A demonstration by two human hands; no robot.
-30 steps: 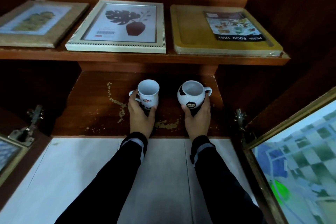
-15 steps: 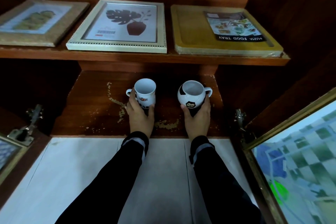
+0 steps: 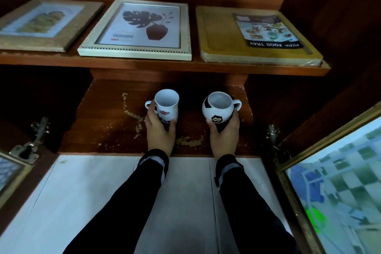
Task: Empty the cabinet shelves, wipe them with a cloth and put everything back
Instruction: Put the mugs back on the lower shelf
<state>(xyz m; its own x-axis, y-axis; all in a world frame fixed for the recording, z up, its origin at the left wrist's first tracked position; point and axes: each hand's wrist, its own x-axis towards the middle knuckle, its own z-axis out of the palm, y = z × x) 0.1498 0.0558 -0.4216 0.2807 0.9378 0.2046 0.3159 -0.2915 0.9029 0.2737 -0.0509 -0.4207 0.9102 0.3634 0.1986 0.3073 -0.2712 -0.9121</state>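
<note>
Head view looks down into an open wooden cabinet. The left hand (image 3: 159, 130) wraps round the lower body of a white mug (image 3: 166, 105), whose handle points to nine o'clock. The right hand (image 3: 223, 132) grips a football-patterned mug (image 3: 218, 107) the same way, handle to three o'clock. Both mugs are upright, mouths up, near the middle of the lower shelf (image 3: 99, 126) and well apart from each other. Whether their bases touch the wood or hang just above it, I cannot tell. At twelve o'clock from the mugs, the upper shelf (image 3: 144, 64) carries a brown frame (image 3: 47, 24) towards ten o'clock, a leaf print frame (image 3: 136, 29) in the middle and a food tray (image 3: 222, 33) towards one o'clock, all lying flat.

With the top shelf stocked and the bottom one bare but for the mugs, this is probably either the taking out or the putting back; nothing visible settles which. Either way, the mugs should travel level along the six-to-twelve line, inside the hinge (image 3: 272, 134) at three o'clock and below the upper shelf's front edge. Both grips sit low on glazed walls, so a firm hold matters, on the ball-shaped mug especially. The flaked patches in the shelf's finish could make a base rock, so the mugs are best set down gently on sound wood.
</note>
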